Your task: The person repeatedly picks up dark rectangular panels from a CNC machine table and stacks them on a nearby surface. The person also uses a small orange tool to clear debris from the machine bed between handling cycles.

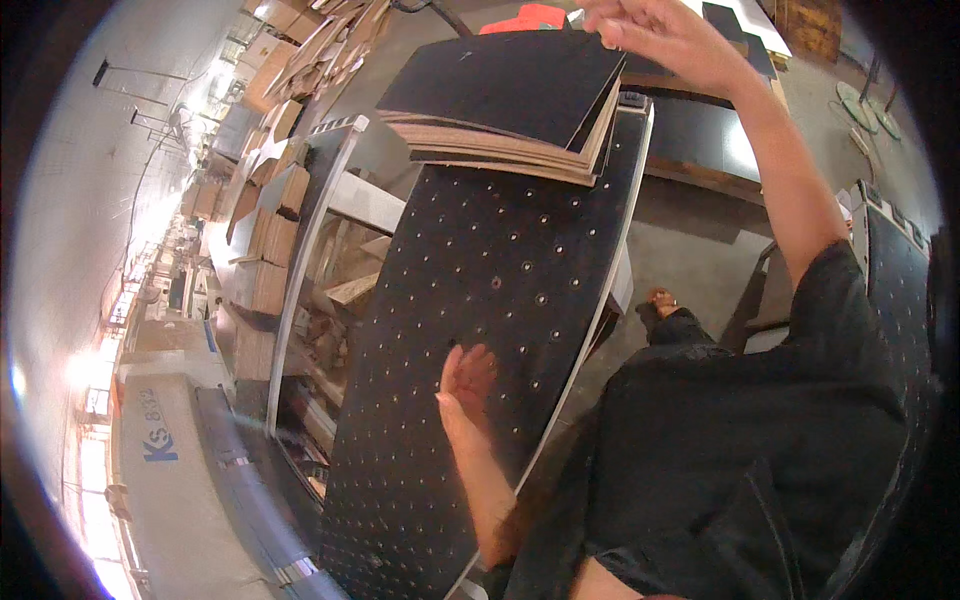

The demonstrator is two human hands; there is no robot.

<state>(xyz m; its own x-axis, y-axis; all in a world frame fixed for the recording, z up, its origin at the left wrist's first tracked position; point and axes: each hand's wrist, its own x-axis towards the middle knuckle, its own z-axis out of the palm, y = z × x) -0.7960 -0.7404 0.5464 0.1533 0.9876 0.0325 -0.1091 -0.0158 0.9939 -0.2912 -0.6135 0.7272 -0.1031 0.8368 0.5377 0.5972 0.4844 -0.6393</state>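
A stack of thin wood panels (500, 148) with black faces and brown edges lies at the far end of a black perforated table top (480, 260). Its top black panel (510, 80) sits askew, with a dark gap along the right edge. My right hand (660, 35) is at that panel's far right corner, thumb and fingers closed about the edge; part of the hand is cut off by the frame. Nearer to me, my left hand (467, 380) is over the dotted surface, fingers stretched and holding nothing. Whether it touches the surface I cannot tell.
A bright red object (525, 20) is behind the stack. Wood offcuts (350, 290) fill the space left of the table, beside stacked boards (262, 230). A long beige machine housing (170, 480) stands at lower left. Another dark panel (700, 135) lies right of the stack.
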